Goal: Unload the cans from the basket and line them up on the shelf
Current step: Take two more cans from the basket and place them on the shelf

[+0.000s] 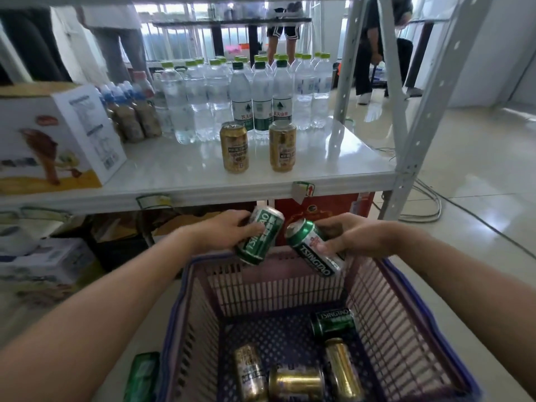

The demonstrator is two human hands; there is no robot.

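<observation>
Both forearms reach forward over the purple basket point(406, 300), converging above its far rim and just below the front edge of the white shelf point(174, 181). The left hand point(226, 230) is turned palm-down, fingers wrapped over the upper body of a green can point(259, 236), which tilts with its top toward the shelf edge. The right hand point(353, 236) grasps a second green can point(314, 246) from the side, thumb on the near face and fingers curled behind; this can leans the opposite way, its base hanging inside the basket's far wall. The two held cans lie just beside each other, apart.

On the shelf, two gold cans point(235, 147) stand upright side by side near the front edge, right of centre, in front of rows of water bottles point(261, 94). A printed carton point(58, 140) occupies the shelf's left end.

On the basket floor lie one green can point(333, 322) at the far right and three gold cans point(295, 382) on their sides toward the near edge.
</observation>
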